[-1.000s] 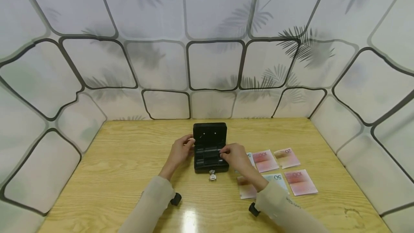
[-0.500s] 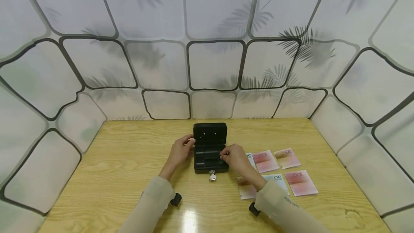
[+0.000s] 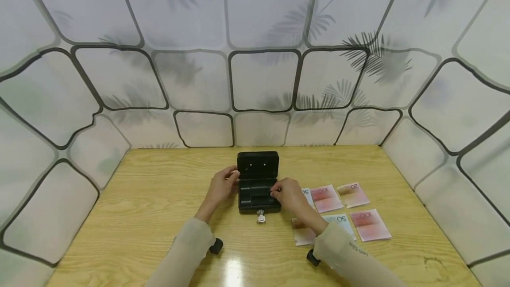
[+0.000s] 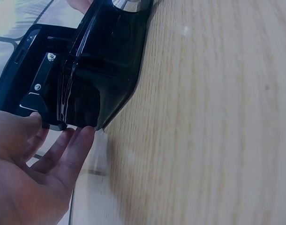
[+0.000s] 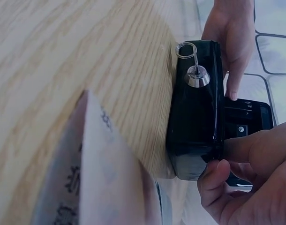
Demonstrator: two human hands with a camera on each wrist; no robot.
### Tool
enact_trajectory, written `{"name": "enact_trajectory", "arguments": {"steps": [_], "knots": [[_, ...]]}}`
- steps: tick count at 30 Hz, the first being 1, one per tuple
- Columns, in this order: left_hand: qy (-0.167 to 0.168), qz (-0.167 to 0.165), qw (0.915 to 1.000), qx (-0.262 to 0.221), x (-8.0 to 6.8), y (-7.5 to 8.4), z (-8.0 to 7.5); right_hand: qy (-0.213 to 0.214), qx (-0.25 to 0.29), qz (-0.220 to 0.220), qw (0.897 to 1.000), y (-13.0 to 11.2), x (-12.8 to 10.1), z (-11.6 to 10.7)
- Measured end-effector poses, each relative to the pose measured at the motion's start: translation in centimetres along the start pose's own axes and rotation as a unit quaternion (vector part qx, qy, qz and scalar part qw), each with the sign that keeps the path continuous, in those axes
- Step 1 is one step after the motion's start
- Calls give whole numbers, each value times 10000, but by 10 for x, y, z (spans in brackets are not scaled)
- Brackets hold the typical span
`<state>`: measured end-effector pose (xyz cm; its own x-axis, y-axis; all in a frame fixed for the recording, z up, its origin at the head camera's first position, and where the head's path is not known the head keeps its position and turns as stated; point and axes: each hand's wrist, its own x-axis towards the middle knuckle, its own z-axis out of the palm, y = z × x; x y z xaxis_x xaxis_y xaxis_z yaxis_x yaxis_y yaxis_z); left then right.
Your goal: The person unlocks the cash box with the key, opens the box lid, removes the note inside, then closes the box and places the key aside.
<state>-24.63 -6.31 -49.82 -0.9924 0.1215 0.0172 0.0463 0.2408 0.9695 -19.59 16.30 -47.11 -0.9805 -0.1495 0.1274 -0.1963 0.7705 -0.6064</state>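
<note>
Little has shifted over the last second: in the head view the left hand (image 3: 221, 188) stays planted against the left wall of the black cash box (image 3: 259, 185), while the right hand (image 3: 290, 195) has drawn a touch inward and back, from lying over the dark inner tray (image 3: 256, 193) to gripping at its right edge. I read that as the hands settling their hold on the box and its insert rather than carrying anything yet (the box itself has not moved on the table (image 3: 139, 198)). Going left to right: the left hand lies at about nine o'clock of the box, fingers fairly straight and touching the side wall near the hinge, as the left wrist view shows with fingertips (image 4: 82, 136) against the box's (image 4: 101, 70) back corner. The box sits mid-table with its lid (image 3: 258, 164) standing upright at twelve o'clock, and a key (image 3: 260, 217) in the front lock at six o'clock, its ring plain in the right wrist view (image 5: 197, 75). The right hand is at three o'clock, thumb and curled fingers (image 5: 218, 176) pinching the rim at the box's (image 5: 192, 136) right front corner; whether it has the tray or only the wall I cannot tell. Farther right, at three to four o'clock, banknotes (image 3: 338, 209) lie flat, untouched, one partly under the right wrist.
</note>
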Motion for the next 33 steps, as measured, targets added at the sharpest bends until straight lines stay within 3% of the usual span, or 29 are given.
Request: {"name": "enact_trajectory", "arguments": {"steps": [5, 20, 24, 28, 33], "knots": [[4, 17, 10000, 18, 0, -1, 0, 14, 8, -47, 10000, 2, 0, 1], [53, 117, 9993, 364, 1, -1, 0, -383, 731, 547, 9951, 12, 0, -5], [81, 142, 9991, 391, 0, -1, -2, -362, 1386, 850, 9860, 15, 1, -10], [91, -5, 9998, 175, 0, 0, -4, -292, 2114, 1179, 9698, 16, 4, -17], [124, -181, 9997, 107, -1, 2, -7, -323, 2445, 1589, 9560, 16, 9, -32]]}}
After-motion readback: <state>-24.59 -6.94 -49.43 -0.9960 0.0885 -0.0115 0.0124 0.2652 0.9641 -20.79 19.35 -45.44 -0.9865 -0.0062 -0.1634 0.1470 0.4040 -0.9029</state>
